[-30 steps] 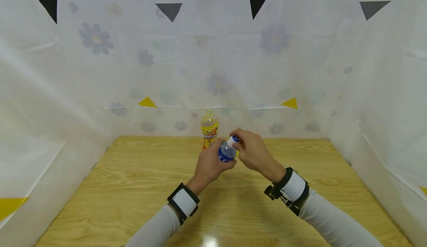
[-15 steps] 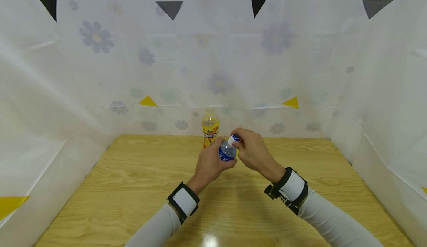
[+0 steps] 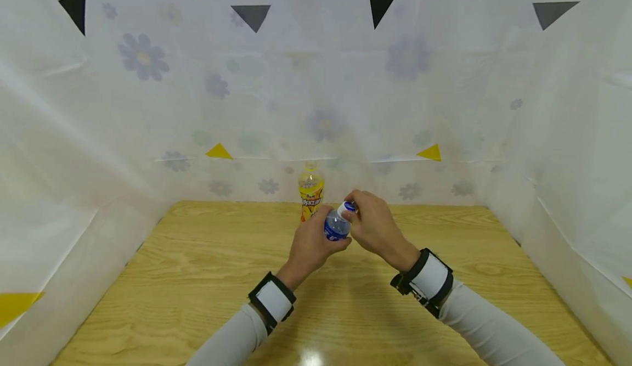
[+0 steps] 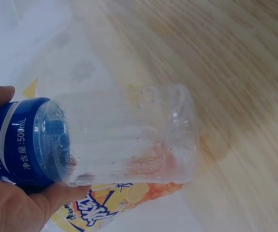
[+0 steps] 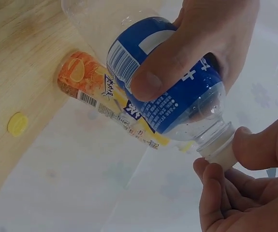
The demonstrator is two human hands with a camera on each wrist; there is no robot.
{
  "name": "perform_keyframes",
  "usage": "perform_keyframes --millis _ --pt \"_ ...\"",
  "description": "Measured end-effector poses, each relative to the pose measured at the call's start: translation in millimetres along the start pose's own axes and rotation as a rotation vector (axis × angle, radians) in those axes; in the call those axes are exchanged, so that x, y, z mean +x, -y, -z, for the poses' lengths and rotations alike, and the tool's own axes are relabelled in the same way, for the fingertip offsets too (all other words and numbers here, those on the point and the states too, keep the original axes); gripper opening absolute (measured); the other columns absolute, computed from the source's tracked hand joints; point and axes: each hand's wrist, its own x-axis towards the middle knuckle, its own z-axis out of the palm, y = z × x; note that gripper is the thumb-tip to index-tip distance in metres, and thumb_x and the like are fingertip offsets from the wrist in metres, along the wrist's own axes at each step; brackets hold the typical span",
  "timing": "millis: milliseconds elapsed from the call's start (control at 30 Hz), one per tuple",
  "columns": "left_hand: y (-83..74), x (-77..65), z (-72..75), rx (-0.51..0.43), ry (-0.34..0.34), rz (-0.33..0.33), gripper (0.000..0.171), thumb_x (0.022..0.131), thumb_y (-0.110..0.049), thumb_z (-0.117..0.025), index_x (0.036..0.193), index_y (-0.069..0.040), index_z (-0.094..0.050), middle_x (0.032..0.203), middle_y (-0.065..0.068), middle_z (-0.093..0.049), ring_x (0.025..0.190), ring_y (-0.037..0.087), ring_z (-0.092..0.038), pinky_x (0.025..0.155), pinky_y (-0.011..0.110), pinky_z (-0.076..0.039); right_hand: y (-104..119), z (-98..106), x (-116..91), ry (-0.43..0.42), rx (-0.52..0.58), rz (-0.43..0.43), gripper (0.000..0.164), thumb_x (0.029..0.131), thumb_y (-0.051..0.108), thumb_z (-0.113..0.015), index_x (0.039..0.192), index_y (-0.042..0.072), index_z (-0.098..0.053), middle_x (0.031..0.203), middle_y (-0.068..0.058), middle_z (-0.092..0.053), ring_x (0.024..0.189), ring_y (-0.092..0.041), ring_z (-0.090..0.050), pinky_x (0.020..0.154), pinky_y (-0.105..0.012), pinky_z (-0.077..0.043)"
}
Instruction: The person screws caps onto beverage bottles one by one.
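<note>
My left hand (image 3: 310,243) grips a clear plastic bottle (image 4: 124,137) round its blue label, and the bottle tilts with its neck toward the right hand. Its see-through lower part shows droplets in the left wrist view. With thumb and fingertips, my right hand (image 3: 377,226) pinches the white cap (image 5: 221,150) on the bottle's neck; the cap has a blue top in the head view. Whether the cap is loose cannot be made out. Just behind the left hand stands a yellow-labelled drink bottle (image 3: 311,190), its lower part partly hidden by that hand.
A small yellow bottle cap (image 5: 18,124) lies on the wooden table (image 3: 197,278) near the yellow-labelled bottle. White flower-patterned sheeting (image 3: 321,80) hangs at the back and both sides, with black, grey and yellow triangles on it.
My right hand's fingers have shifted slightly at the white cap, which stays on the bottle's neck. My left hand and the blue-labelled bottle keep nearly the same place.
</note>
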Motion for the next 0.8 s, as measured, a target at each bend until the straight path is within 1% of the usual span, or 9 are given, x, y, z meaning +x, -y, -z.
perform_keyframes --millis 167,433,600,800 --pt "-0.1 1.0 -0.4 0.012 0.003 0.003 0.064 0.081 -0.035 -0.086 0.133 -0.015 -0.055 0.115 0.004 -0.07 0.099 0.019 -0.07 0.08 0.037 -0.058 -1 -1 1 -0.03 0.007 -0.012 0.01 0.093 0.012 -0.071 0.093 0.004 -0.064 0.08 -0.007 -0.062 0.068 -0.017 -0.055 0.058 -0.032 -0.045" --pt "0.0 -0.1 -1.2 0.015 -0.002 -0.008 0.066 0.08 -0.035 -0.087 0.134 -0.015 -0.055 0.118 0.005 -0.07 0.102 0.02 -0.07 0.081 0.037 -0.058 -9 -4 -2 -0.078 0.032 -0.001 0.025 0.094 0.021 -0.071 0.079 0.009 -0.055 0.07 -0.003 -0.053 0.06 -0.015 -0.045 0.054 -0.029 -0.037" --pt "-1.0 -1.2 -0.9 0.019 -0.005 -0.005 0.068 0.081 -0.035 -0.087 0.136 -0.015 -0.054 0.119 0.006 -0.07 0.103 0.021 -0.07 0.082 0.037 -0.058 -11 -7 -2 -0.099 0.022 0.008 0.029 0.096 0.025 -0.069 0.077 0.01 -0.053 0.068 -0.002 -0.051 0.059 -0.015 -0.043 0.054 -0.03 -0.036" --pt "-0.7 -1.1 0.1 0.035 -0.009 -0.012 0.068 0.081 -0.035 -0.087 0.136 -0.014 -0.054 0.119 0.007 -0.07 0.102 0.021 -0.07 0.081 0.038 -0.059 -12 -9 -1 -0.093 0.003 0.0 0.029 0.097 0.028 -0.067 0.078 0.01 -0.054 0.07 -0.002 -0.053 0.061 -0.015 -0.044 0.056 -0.03 -0.037"
